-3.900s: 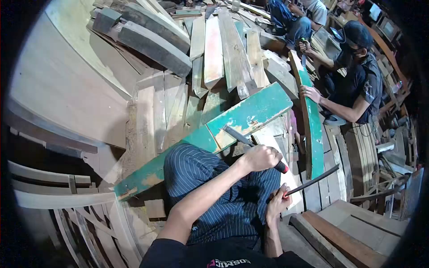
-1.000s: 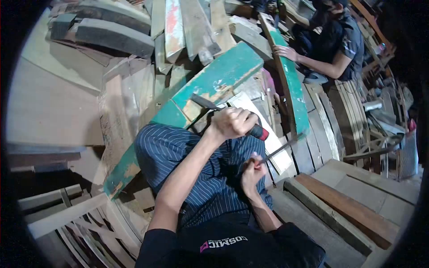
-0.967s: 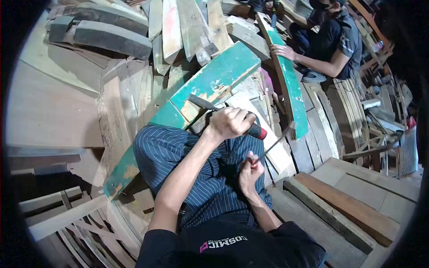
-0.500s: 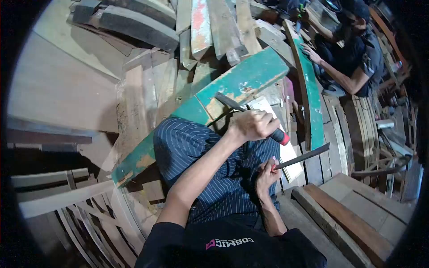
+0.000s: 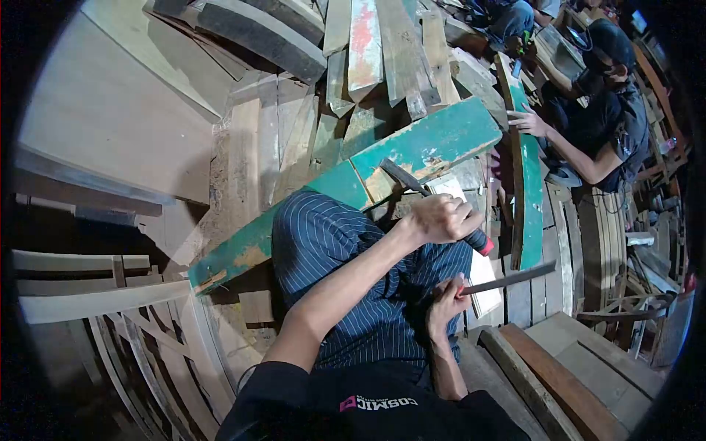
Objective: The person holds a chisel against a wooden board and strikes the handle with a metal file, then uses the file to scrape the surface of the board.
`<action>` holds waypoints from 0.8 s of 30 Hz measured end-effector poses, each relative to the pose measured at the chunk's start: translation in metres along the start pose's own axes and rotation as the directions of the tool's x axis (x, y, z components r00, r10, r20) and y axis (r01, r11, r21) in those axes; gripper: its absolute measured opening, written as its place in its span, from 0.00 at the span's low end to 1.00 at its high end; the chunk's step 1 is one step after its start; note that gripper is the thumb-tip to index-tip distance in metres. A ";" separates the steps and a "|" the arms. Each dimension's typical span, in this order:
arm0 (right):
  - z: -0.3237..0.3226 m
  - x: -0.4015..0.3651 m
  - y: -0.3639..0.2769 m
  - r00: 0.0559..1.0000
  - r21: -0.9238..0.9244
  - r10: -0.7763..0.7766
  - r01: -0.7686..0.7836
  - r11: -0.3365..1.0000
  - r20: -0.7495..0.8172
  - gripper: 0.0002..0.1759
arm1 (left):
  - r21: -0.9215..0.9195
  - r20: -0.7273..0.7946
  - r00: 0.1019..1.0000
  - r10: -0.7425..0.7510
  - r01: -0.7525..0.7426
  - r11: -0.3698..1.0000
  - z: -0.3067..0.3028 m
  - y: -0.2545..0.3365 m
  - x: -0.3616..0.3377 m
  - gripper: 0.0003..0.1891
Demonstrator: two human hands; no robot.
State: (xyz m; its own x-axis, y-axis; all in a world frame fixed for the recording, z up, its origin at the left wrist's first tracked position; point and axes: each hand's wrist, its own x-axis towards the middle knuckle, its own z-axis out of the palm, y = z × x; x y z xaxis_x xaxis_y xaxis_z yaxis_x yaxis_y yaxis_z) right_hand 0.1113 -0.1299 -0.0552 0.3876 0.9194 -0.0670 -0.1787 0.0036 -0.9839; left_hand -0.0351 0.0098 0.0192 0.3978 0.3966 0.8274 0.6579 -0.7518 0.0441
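Workshop floor, wood-strewn: a large pale panel (image 5: 110,125) at upper left, curved dark-sided beams (image 5: 261,40) beside it, and a slatted wooden frame (image 5: 107,305) at lower left. Past my lap, a stack of loose timbers (image 5: 364,55), one with a red-stained face. At lower right, a reddish-brown plank (image 5: 548,367) alongside a rough beam (image 5: 518,375).

Item: green-painted plank (image 5: 434,140), long, laid slantwise before me and running behind my bent left knee in pinstriped trousers (image 5: 312,235); one cross seam, paint worn to bare wood in patches.

Item: chisel (image 5: 404,178), dark flat blade, black-and-red handle. My left hand (image 5: 441,218) is closed round it; the blade's end lies over the bare patch near the seam, contact uncertain.

Item: long dark blade (image 5: 515,279), red-handled. My right hand (image 5: 445,301) grasps the handle low over my lap, blade pointing right across a narrow pale board (image 5: 487,300).

Adjacent: a co-worker (image 5: 621,117) crouched at upper right, one hand (image 5: 531,122) laid on a second green plank (image 5: 528,198), which stands apart from mine.
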 end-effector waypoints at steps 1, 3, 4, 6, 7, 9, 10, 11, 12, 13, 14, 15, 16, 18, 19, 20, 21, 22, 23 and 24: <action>0.001 -0.001 0.000 1.000 -0.113 -0.015 0.016 0.993 0.011 0.21 | 0.010 0.000 1.000 -0.001 0.001 1.000 -0.001 0.000 0.001 0.05; -0.004 0.000 0.002 0.995 -0.293 -0.063 0.083 0.952 0.076 0.21 | 0.026 -0.014 1.000 0.020 -0.020 0.999 0.001 -0.002 0.003 0.05; -0.010 0.002 0.004 0.987 -0.356 -0.092 0.133 0.925 0.131 0.21 | 0.022 -0.013 1.000 0.018 -0.018 1.000 0.002 0.000 0.002 0.05; -0.010 0.004 0.004 0.989 -0.327 -0.084 0.120 0.937 0.123 0.21 | 0.023 -0.013 1.000 0.018 -0.018 1.000 0.002 0.000 0.001 0.05; -0.006 0.002 0.002 0.997 -0.239 -0.039 0.054 0.970 0.064 0.21 | 0.025 -0.034 0.999 0.023 -0.022 0.999 0.001 0.000 0.002 0.05; 0.007 -0.004 -0.013 1.000 -0.142 0.028 -0.027 0.990 0.012 0.21 | 0.020 -0.025 1.000 0.017 -0.016 1.000 0.002 0.000 0.002 0.05; 0.001 -0.001 -0.004 0.997 -0.250 -0.033 0.049 0.967 0.068 0.21 | 0.016 -0.021 1.000 0.014 -0.014 1.000 0.002 0.000 0.001 0.05; -0.012 0.006 0.013 0.988 -0.352 -0.087 0.128 0.927 0.130 0.22 | 0.012 0.008 1.000 0.002 -0.002 1.000 0.003 0.000 0.000 0.04; -0.011 0.007 0.011 0.972 -0.445 -0.133 0.208 0.871 0.195 0.22 | 0.006 0.039 0.999 -0.010 0.010 1.000 0.003 0.000 -0.002 0.04; -0.013 0.004 0.007 0.989 -0.281 -0.004 0.046 0.959 0.146 0.21 | 0.000 0.070 0.997 -0.020 0.020 1.000 0.003 0.001 -0.003 0.05; -0.011 0.004 0.005 0.996 -0.248 0.012 0.010 0.969 0.085 0.21 | 0.010 0.052 0.999 -0.014 0.013 1.000 0.003 0.000 -0.003 0.05; -0.007 0.003 0.001 0.999 -0.215 0.033 -0.026 0.976 0.025 0.21 | 0.022 0.035 0.999 -0.011 0.010 1.000 0.001 0.001 -0.002 0.05; -0.003 0.002 -0.003 0.998 -0.180 0.055 -0.060 0.982 -0.032 0.21 | 0.033 0.017 1.000 -0.008 0.007 0.999 0.000 0.001 -0.001 0.05; 0.001 0.001 -0.006 0.997 -0.210 0.074 -0.069 0.975 0.016 0.21 | 0.016 0.020 1.000 -0.006 0.005 1.000 0.001 0.000 -0.002 0.05; -0.004 0.003 -0.002 0.995 -0.302 0.052 -0.023 0.953 0.087 0.21 | 0.025 0.035 0.999 -0.008 0.007 1.000 0.002 -0.001 -0.003 0.05; -0.010 0.004 0.000 0.987 -0.387 0.036 0.027 0.921 0.155 0.21 | 0.030 0.051 0.999 -0.008 0.007 1.000 0.004 0.000 -0.004 0.05; -0.010 0.005 -0.003 0.984 -0.432 -0.047 0.118 0.894 0.171 0.20 | 0.036 0.041 0.999 -0.008 0.007 0.999 0.005 0.001 -0.003 0.05; -0.006 0.006 -0.005 0.996 -0.310 -0.018 0.045 0.950 0.089 0.20 | 0.020 0.034 0.999 -0.004 0.003 1.000 0.005 -0.001 -0.001 0.05; -0.002 0.004 -0.006 0.999 -0.180 0.028 -0.024 0.983 0.016 0.20 | 0.004 0.028 1.000 -0.005 0.005 1.000 0.004 0.000 -0.002 0.05; 0.002 0.003 -0.009 0.995 -0.043 0.084 -0.086 0.995 -0.049 0.20 | -0.010 0.023 1.000 -0.008 0.009 1.000 0.003 0.000 -0.001 0.04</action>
State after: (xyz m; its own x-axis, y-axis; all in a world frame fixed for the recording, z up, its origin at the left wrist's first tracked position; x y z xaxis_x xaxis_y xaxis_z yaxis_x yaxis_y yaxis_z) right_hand 0.1123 -0.1265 -0.0458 0.4150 0.8961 -0.1573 -0.1723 -0.0923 -0.9807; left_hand -0.0338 0.0106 0.0164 0.4068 0.4148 0.8139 0.6550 -0.7535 0.0567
